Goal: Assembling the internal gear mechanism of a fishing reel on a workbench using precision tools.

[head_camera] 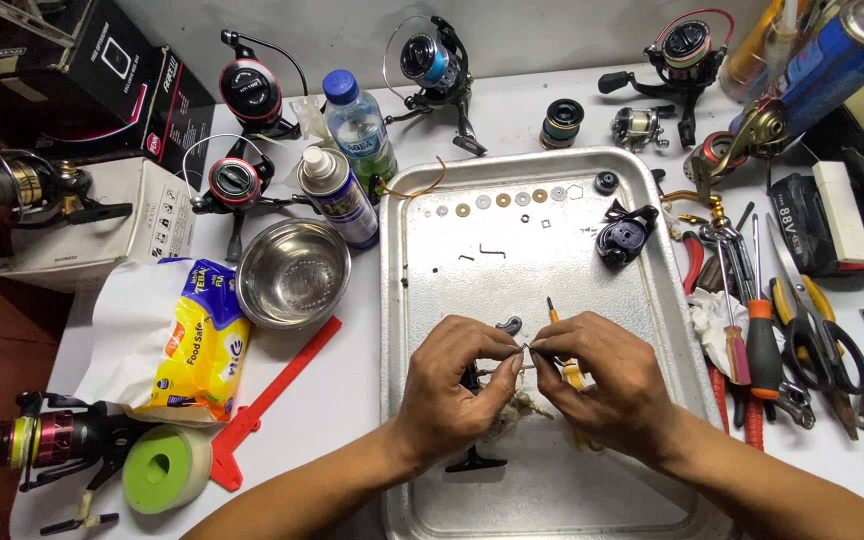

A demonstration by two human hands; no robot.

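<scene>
Metal tray (422,300) on the white desk (352,400) carries the work: both hands meet over its lower middle, fingertips pinched narrow on one very small part (525,348), too small to name. The left hand (452,385) holds it from the left, the right hand (602,380) from the right, and a thin yellow-handled tool (555,318) shows just behind the right fingers. I think the pinch should be kept low above the tray, so that a dropped piece lands inside it and not among the tools (782,330) at the right. The row of washers (502,200) near the far rim is well apart; better keep the sleeves and wrists away from it. A dark reel part (624,238) lies at the right side.
</scene>
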